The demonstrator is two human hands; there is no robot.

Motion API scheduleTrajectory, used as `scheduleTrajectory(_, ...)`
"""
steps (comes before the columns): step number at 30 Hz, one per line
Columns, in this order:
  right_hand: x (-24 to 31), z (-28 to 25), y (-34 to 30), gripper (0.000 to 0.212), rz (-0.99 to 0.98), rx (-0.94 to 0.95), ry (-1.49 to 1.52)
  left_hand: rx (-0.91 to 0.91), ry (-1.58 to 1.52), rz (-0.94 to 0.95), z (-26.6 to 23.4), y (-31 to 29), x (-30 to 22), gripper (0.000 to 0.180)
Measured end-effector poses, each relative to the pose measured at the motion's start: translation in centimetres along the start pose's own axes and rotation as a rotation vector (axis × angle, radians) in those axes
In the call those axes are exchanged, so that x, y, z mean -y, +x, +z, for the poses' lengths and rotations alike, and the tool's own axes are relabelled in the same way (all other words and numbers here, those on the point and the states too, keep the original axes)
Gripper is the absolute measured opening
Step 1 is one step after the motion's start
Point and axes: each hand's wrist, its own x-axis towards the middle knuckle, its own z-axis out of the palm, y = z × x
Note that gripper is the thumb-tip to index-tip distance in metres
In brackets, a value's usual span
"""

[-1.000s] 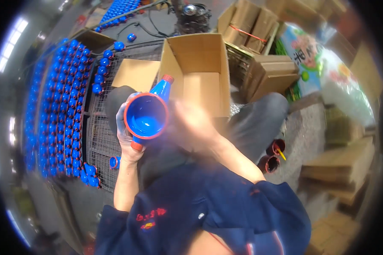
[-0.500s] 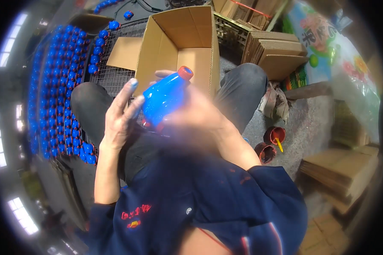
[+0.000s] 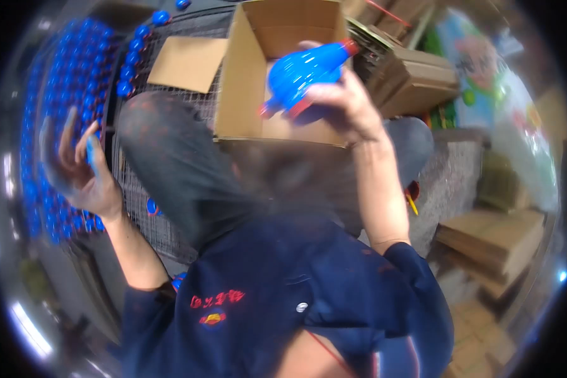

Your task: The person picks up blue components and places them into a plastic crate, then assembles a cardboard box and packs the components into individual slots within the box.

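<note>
My right hand point(image 3: 357, 108) grips a glossy blue bottle-shaped piece point(image 3: 302, 72) with a red-rimmed neck and small red feet. It is tilted, neck toward the upper right, above an open cardboard box point(image 3: 234, 94) that stands in front of my knees. Beyond the piece only a fingertip of that hand shows. My left hand point(image 3: 85, 170) is raised at the left, empty, its fingers apart and one marked with blue. It hovers in front of many similar blue pieces point(image 3: 69, 82) set out in rows.
A flat cardboard piece point(image 3: 188, 63) lies on wire mesh left of the box. Stacks of flattened cardboard point(image 3: 416, 88) stand at the upper right and, lower, at the right point(image 3: 492, 238). A printed plastic sack point(image 3: 479, 75) leans there. A yellow stick point(image 3: 412, 203) pokes from a red container.
My left hand has let go of the blue piece and swung out to the left. My right hand has carried the piece up and right, over the box. The view has shifted slightly.
</note>
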Motion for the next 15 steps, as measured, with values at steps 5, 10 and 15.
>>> scheduleTrajectory(5,-5.4,-1.5,12.5,0.050,0.213,-0.140,-0.072,-0.105,0.122,-0.427,-7.8,-5.7,13.6,0.058)
scheduleTrajectory(10,-19.2,-8.6,20.1,0.035,0.921,-0.313,-0.453,-0.107,0.378,-0.942,-15.8,-27.1,29.1,0.061)
scheduleTrajectory(15,-30.2,-18.4,16.6,0.053,1.483,-0.398,-0.717,-0.852,0.026,-2.215,-13.1,-43.3,30.2,0.086)
